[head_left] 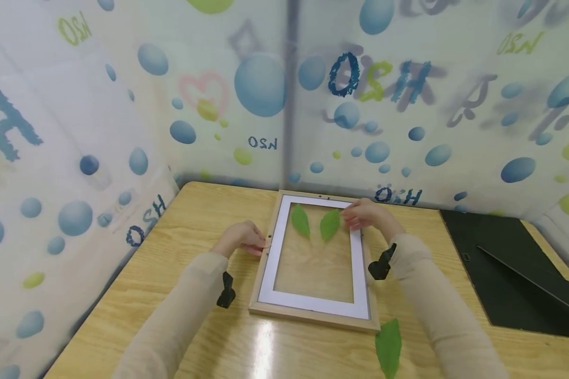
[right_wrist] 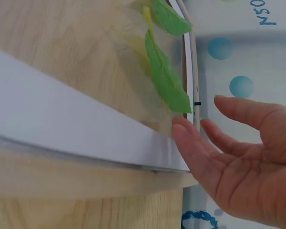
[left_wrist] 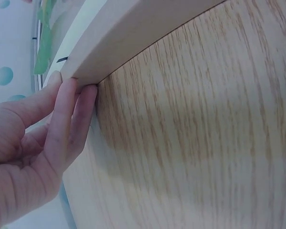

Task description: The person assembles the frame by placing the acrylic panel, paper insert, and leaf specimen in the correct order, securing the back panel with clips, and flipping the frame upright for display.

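Observation:
A light wooden picture frame [head_left: 314, 317] with a white mat [head_left: 313, 300] lies flat on the table. Two green leaves [head_left: 301, 221] [head_left: 330, 225] rest inside the mat's opening near its top, tilted apart with their stems pointing down and inward. My left hand [head_left: 244, 238] holds the frame's left side, thumb at the top edge and fingers against the outer wall, as the left wrist view shows. Over the upper right corner hovers my right hand [head_left: 366, 213], its fingers loosely extended beside the right leaf [right_wrist: 167, 76], thumb apart, nothing held.
Below the frame's lower right corner lies a third green leaf [head_left: 389, 347]. A black backing board [head_left: 498, 263] with a raised stand flap [head_left: 531, 276] is on the right. Patterned curtains [head_left: 218, 131] hang behind and left of the wooden table [head_left: 204, 210].

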`<state>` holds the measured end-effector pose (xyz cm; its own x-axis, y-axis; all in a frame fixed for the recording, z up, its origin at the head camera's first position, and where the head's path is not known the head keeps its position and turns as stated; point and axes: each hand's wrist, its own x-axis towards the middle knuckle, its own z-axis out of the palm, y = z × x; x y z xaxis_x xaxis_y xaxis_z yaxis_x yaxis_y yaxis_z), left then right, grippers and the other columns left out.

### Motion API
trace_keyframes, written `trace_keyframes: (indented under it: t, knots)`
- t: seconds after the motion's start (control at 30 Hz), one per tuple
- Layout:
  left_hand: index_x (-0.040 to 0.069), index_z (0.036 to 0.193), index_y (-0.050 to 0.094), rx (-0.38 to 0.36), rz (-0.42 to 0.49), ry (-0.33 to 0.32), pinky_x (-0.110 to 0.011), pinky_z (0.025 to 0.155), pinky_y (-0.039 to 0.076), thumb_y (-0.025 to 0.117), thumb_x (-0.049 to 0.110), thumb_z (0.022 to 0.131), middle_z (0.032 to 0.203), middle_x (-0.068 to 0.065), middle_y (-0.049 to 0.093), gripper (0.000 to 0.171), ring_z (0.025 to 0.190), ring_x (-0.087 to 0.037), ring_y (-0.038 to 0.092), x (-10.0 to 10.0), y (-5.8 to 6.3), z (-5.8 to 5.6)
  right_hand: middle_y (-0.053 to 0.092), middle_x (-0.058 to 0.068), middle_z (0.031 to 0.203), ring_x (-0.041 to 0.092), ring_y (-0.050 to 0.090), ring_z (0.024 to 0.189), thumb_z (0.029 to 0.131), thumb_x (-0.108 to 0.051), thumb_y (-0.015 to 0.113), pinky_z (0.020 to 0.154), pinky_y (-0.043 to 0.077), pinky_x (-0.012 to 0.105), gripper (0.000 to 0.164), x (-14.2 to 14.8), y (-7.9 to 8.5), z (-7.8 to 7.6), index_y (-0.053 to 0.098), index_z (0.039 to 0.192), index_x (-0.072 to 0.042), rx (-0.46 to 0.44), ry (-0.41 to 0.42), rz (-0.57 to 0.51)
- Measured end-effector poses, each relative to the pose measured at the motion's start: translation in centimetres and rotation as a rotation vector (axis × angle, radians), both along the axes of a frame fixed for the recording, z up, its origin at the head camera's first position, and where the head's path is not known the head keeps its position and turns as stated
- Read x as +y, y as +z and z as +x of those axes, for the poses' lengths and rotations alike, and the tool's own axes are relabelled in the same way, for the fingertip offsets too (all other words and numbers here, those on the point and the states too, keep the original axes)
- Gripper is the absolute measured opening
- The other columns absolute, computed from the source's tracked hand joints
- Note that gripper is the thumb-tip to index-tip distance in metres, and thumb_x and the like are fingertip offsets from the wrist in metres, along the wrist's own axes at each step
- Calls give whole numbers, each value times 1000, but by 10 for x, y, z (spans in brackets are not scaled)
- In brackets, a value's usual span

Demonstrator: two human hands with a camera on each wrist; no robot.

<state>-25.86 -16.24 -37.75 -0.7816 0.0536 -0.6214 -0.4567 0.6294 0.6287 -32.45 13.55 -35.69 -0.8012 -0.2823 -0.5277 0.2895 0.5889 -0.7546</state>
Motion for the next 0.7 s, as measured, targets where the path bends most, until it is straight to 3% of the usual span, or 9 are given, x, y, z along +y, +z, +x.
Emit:
trace_keyframes:
  t: [0.17,0.5,0.7]
  knots:
    - [-6,105,55,2,-8,-9,-17,58,55,61,8,86,77,-5,52,24,54,-7,57,0,-1,0,47,27,129,26,56,109,96,-18,45,95,49,36,48,17,2,9,33,133,9,11,119,22]
    - [-7,108,55,8,0,-6,-18,63,56,60,8,87,79,-5,53,26,57,-7,58,0,0,1,53,24,123,20,60,100,95,-23,48,92,51,36,47,46,10,31,38,130,6,34,168,13]
    - [-7,109,55,13,3,-27,-18,62,56,60,9,88,78,-4,53,27,58,-6,57,-1,0,1,59,19,113,20,60,97,92,-22,53,89,53,37,43,66,11,55,46,124,7,63,250,45]
